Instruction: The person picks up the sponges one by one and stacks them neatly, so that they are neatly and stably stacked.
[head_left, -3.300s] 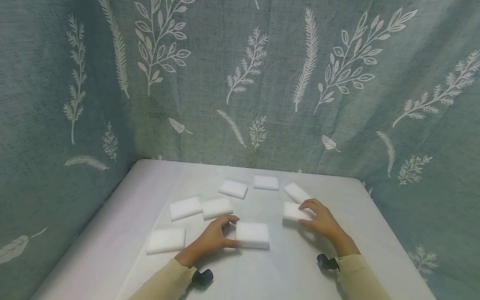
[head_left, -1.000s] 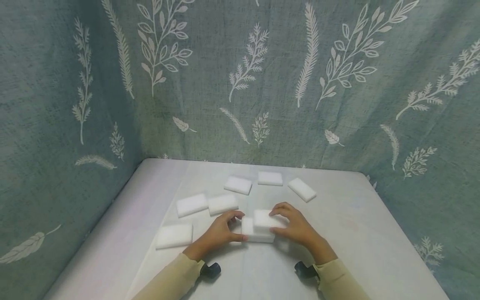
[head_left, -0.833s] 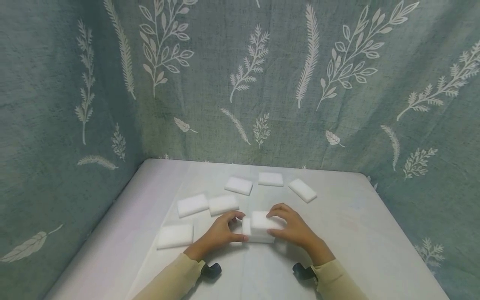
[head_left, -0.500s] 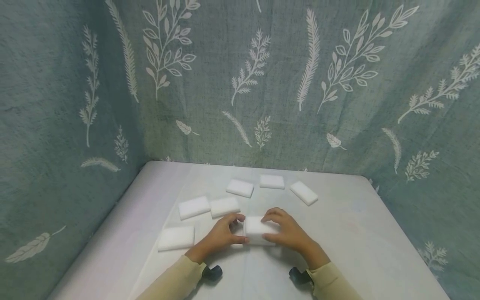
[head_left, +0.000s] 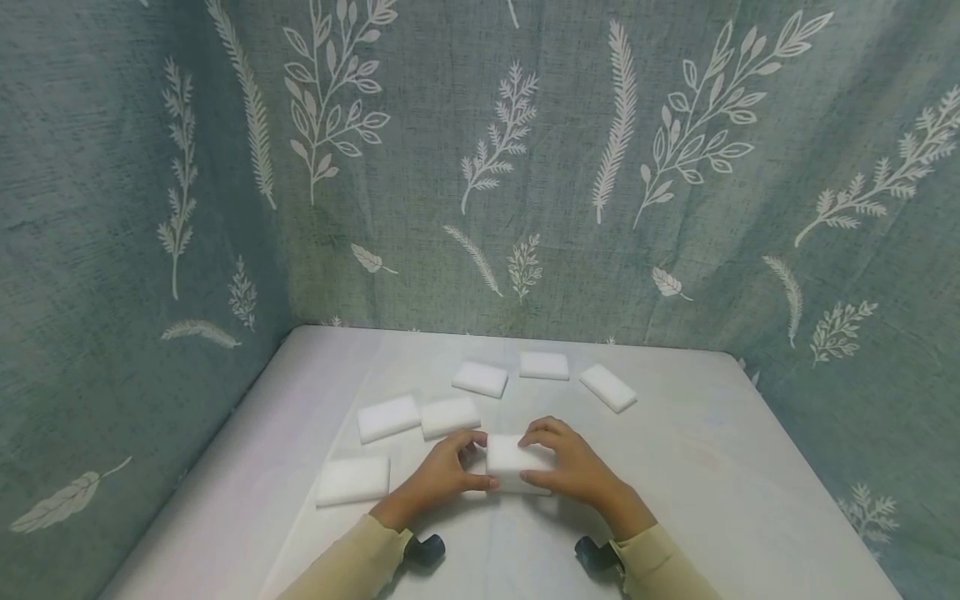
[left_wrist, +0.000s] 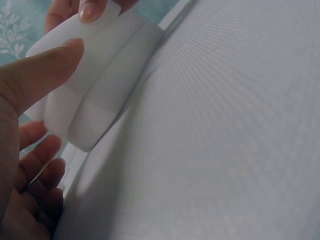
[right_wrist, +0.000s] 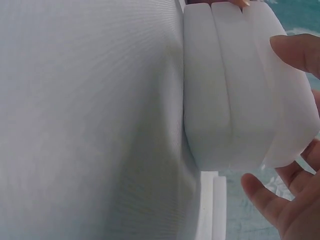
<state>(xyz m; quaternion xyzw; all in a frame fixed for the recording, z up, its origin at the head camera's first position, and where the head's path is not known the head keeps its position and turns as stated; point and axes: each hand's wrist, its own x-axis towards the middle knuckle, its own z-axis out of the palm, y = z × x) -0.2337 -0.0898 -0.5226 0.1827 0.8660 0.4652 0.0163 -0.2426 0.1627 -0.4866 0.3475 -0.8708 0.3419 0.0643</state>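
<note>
A stack of white sponge blocks [head_left: 517, 457] stands on the table in front of me; the right wrist view shows three layers, the top sponge [right_wrist: 287, 100] resting on the middle sponge [right_wrist: 242, 85] and the bottom sponge [right_wrist: 205, 90] lying on the table. My left hand [head_left: 441, 471] grips the stack's left end, thumb [left_wrist: 65, 57] on the near side and fingers round the back. My right hand [head_left: 572, 467] pinches the top sponge at its right part between thumb and fingers. The top sponge's right end is hidden by that hand in the head view.
Loose white sponges lie flat around: one at the left [head_left: 353, 481], two beyond my left hand, a left one [head_left: 388, 418] and a right one [head_left: 450, 417], and several at the back, among them a slanted one [head_left: 607, 387]. A patterned green curtain [head_left: 480, 167] encloses the white table [head_left: 712, 467].
My right hand has carried a sponge leftward from the table's right side and lowered it onto the stack, shifting it left into line. My left hand has stayed at the stack's left end.
</note>
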